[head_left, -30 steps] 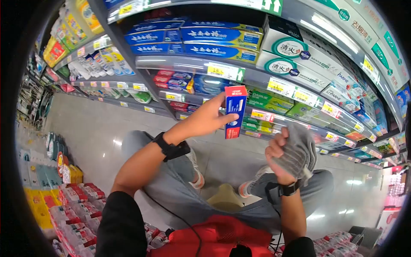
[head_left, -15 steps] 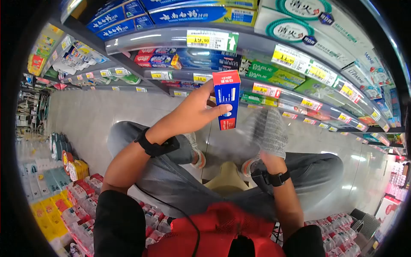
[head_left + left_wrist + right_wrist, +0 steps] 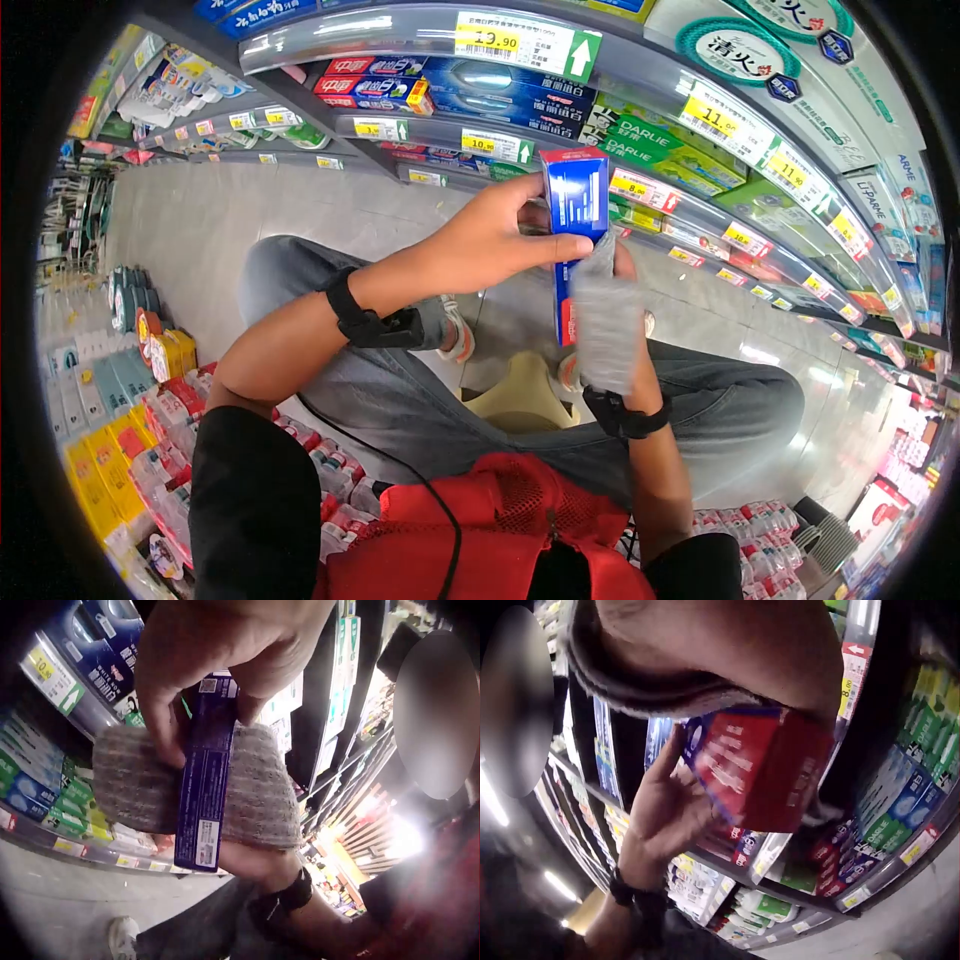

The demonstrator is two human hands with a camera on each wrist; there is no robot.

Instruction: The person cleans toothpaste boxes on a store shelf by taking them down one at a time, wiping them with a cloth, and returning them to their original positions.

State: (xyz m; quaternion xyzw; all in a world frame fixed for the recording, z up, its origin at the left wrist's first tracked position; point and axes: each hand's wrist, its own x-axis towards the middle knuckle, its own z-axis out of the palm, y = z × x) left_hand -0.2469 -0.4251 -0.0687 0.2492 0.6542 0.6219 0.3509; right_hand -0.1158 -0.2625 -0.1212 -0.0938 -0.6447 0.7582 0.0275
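Note:
A blue and red toothpaste box (image 3: 580,200) stands nearly upright in the head view, pinched by the left hand (image 3: 490,235) between thumb and fingers. The right hand (image 3: 640,365) holds a grey striped cloth (image 3: 605,330) against the lower part of the box; motion blurs the cloth. From the left wrist, the box (image 3: 202,780) hangs from the left hand (image 3: 225,652), with the cloth (image 3: 262,784) behind it. In the right wrist view, the box's red end (image 3: 772,772) lies between the right hand (image 3: 727,637) and the left hand (image 3: 671,814).
Shelves of toothpaste boxes (image 3: 500,95) with price tags (image 3: 490,40) curve across the front and right. A beige stool (image 3: 520,395) is between the person's legs. Wrapped red packs (image 3: 160,470) lie at lower left; yellow packs (image 3: 105,475) are beside them.
The right hand has moved left, bringing the cloth from beside the box onto its lower part. Since half a second ago the box has shifted slightly right in the head view.

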